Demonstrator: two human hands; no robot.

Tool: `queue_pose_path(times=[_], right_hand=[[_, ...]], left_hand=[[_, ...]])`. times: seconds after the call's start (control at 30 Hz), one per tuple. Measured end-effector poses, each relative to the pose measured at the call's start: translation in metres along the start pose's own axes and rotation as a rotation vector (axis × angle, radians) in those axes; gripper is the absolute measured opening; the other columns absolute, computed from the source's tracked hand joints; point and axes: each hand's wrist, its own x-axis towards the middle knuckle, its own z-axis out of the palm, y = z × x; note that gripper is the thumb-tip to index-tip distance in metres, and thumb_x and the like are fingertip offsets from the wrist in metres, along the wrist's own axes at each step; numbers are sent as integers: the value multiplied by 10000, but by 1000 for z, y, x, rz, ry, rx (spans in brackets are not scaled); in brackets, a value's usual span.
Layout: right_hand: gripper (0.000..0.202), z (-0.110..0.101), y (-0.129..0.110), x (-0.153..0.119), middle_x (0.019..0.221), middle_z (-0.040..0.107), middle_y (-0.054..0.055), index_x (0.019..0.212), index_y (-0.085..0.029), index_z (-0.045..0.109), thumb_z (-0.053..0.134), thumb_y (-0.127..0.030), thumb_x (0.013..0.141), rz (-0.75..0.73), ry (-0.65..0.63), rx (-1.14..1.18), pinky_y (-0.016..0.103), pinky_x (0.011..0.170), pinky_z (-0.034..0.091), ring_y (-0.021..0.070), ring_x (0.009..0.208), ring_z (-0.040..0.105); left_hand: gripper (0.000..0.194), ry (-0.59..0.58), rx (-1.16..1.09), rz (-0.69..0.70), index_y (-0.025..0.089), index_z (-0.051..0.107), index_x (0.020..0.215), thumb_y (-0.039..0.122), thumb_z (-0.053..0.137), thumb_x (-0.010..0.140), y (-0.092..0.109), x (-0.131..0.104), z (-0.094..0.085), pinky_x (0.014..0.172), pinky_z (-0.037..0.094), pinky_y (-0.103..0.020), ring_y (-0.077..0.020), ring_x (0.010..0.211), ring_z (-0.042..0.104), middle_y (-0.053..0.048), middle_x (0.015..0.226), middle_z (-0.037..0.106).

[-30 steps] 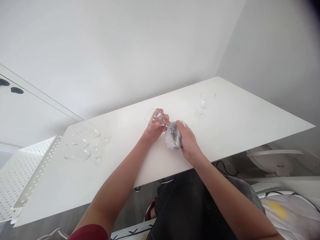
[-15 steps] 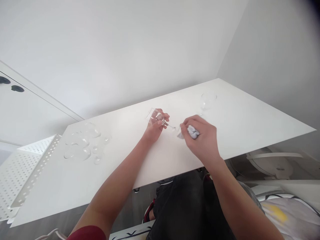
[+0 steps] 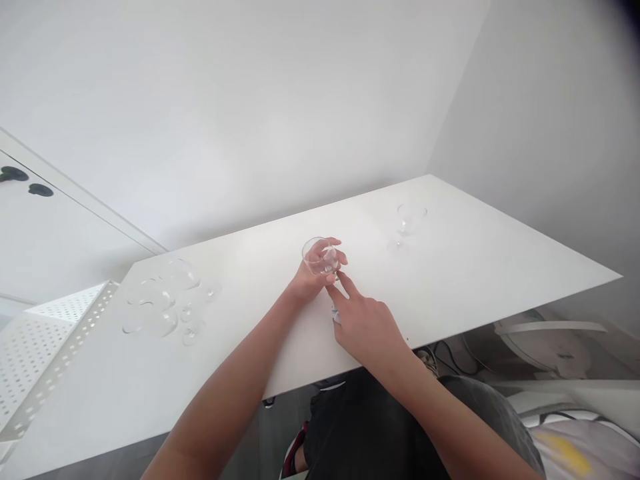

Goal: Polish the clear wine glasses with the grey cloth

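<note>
Over the middle of the table, my left hand [image 3: 316, 270] is wrapped round a clear stemmed glass [image 3: 319, 257], its bowl upright with the rim facing me. My right hand [image 3: 363, 321] reaches in from below, thumb and forefinger touching the glass at its stem. A pale cloth [image 3: 335, 312] is bunched in the curled fingers of that hand, mostly hidden by them. The foot of the held glass is hidden too.
Several clear stemmed glasses [image 3: 167, 300] stand together on the left of the white table [image 3: 480, 267]. Another glass [image 3: 407, 223] stands at the back right. Beyond the left edge is a white perforated metal shelf [image 3: 45, 333]. A wall [image 3: 280, 107] runs behind.
The glass has turned from lying tilted to upright in my left hand. My right hand has moved left, bringing its fingers from beside the foot to the stem.
</note>
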Motion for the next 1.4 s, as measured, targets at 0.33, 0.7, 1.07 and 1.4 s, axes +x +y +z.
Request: queue_pose_path(times=[0.33, 0.7, 1.07, 1.4], right_hand=[[537, 8, 4, 3, 1445, 579, 216, 1423, -137, 572, 413, -159, 911, 43, -110, 44, 317, 544, 379, 203, 686, 692], [652, 6, 8, 5, 1595, 426, 217, 1580, -164, 384, 408, -169, 928, 70, -112, 64, 328, 577, 423, 212, 720, 709], [540, 6, 48, 19, 1682, 302, 190, 1517, -161, 456, 401, -277, 993, 236, -77, 36, 362, 725, 511, 276, 938, 737], [584, 12, 69, 33, 1703, 267, 159, 1567, -189, 408, 396, -318, 997, 318, -15, 63, 414, 822, 537, 315, 1052, 714]], left_hand=[[710, -190, 164, -84, 291, 616, 1310, 355, 914, 669, 1, 1, 10, 718, 518, -335, -220, 906, 627, -60, 955, 665], [664, -128, 254, -81, 309, 571, 1362, 424, 849, 771, 0, 2, 11, 830, 461, -349, -213, 967, 609, -126, 1265, 646], [686, 28, 320, -50, 322, 474, 1458, 519, 747, 861, -10, 3, 2, 971, 461, -383, -254, 1232, 502, -137, 1509, 495], [529, 117, 347, -72, 276, 554, 1338, 587, 642, 919, -7, 3, 7, 913, 462, -338, -205, 1078, 544, -125, 1390, 548]])
